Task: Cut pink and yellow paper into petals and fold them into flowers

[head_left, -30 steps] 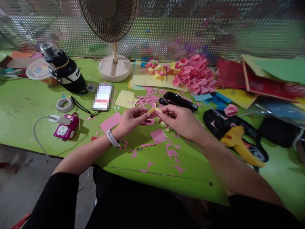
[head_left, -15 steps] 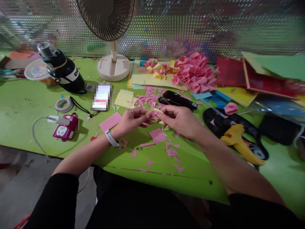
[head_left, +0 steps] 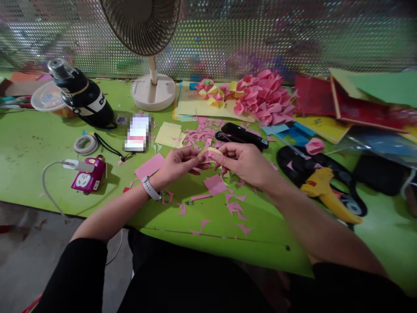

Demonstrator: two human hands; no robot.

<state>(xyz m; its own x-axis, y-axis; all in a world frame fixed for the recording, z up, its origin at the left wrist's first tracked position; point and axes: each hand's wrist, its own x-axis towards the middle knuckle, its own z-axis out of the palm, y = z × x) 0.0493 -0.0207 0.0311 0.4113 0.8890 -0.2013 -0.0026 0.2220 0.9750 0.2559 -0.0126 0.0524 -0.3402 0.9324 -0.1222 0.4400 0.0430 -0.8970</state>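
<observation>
Both my hands meet above the middle of the green table (head_left: 29,143). My left hand (head_left: 178,164), with a white watch on its wrist, pinches one end of a small folded yellow-and-pink paper piece (head_left: 208,154). My right hand (head_left: 245,162) pinches the other end with its fingers curled. Pink paper squares (head_left: 215,184) and several pink scraps (head_left: 235,208) lie on the table right below my hands. A black stapler (head_left: 243,134) lies just behind my right hand.
A fan's base (head_left: 153,91) stands at the back, a black bottle (head_left: 81,96) and a tape roll (head_left: 85,144) to the left. Folded pink paper flowers (head_left: 265,98) pile at the back right. A yellow glue gun (head_left: 329,194) lies right of my forearm.
The hands and paper piece stay almost where they were. My fingers have shifted slightly on the paper, and the view has drifted a little.
</observation>
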